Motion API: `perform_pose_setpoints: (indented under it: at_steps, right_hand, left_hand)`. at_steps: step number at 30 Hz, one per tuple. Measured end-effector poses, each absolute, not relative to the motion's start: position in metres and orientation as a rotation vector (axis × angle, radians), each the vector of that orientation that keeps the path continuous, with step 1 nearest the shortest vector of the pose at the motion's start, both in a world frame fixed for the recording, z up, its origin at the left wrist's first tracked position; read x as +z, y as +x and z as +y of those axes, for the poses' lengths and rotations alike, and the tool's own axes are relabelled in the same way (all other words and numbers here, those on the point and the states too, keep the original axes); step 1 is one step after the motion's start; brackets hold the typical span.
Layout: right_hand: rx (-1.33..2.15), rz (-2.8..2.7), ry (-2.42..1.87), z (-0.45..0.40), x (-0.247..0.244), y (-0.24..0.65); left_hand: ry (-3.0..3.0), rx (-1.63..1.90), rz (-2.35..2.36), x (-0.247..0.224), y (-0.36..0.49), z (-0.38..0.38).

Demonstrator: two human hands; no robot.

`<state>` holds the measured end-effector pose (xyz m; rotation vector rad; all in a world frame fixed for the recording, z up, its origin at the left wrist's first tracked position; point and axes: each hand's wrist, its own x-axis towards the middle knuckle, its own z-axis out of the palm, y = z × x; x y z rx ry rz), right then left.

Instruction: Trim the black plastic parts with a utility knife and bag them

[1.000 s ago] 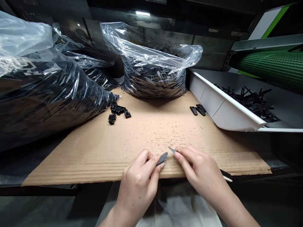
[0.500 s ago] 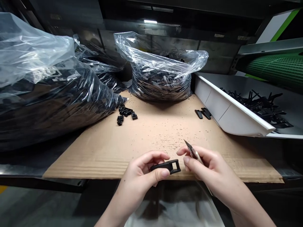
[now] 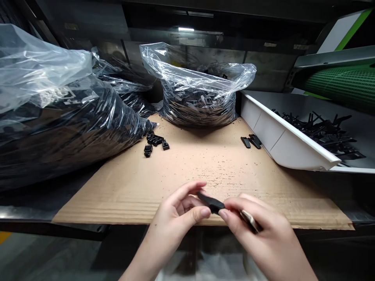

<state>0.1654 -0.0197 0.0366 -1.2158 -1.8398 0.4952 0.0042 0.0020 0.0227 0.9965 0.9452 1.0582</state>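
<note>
A small black plastic part [image 3: 211, 203] is held between my two hands above the front of the cardboard sheet [image 3: 123, 195]. My left hand [image 3: 183, 208] curls round its left end, thumb below and index finger raised off it. The thumb and forefinger of my right hand [image 3: 254, 218] pinch the right end. A slim craft knife [image 3: 249, 219] is tucked in that same hand; its blade is hidden. The part's smooth side faces up.
Black pieces [image 3: 155, 141] lie at left and flat black pieces [image 3: 251, 141] at right. A filled plastic bag [image 3: 199, 101] stands behind, with a larger bag [image 3: 64, 128] on the left. The white tray [image 3: 293, 144] at right holds black parts. Dark crumbs dot the cardboard.
My right hand has come to the part and now pinches its right end. The part has turned over, so its rectangular opening no longer shows. The knife's blade has dropped out of sight.
</note>
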Motion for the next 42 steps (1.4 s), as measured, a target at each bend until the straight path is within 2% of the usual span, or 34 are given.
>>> perform_pose_setpoints:
  at_steps: [2, 4, 11, 16, 42]
  right_hand:
    - [0.154, -1.959, -1.069, -0.022, 0.031, 0.16]
    - [-0.02, -2.088, -0.998, -0.024, 0.026, 0.155]
    - [0.145, -1.969, -1.439, -0.027, 0.024, 0.167]
    - [0.204, -2.011, -1.288, -0.025, 0.026, 0.172]
    - [0.107, -1.953, -1.275, -0.009, 0.022, 0.176]
  left_hand:
    - [0.924, 0.983, 0.926, 0.025, 0.008, 0.006]
    - [0.884, 0.91, 0.876, 0.028, 0.012, 0.01]
    - [1.011, 1.043, 0.909, 0.029, 0.019, 0.008]
    - [1.165, 1.043, 0.985, 0.027, 0.021, 0.005]
    - [1.305, 0.93, 0.939, 0.03, 0.016, 0.005]
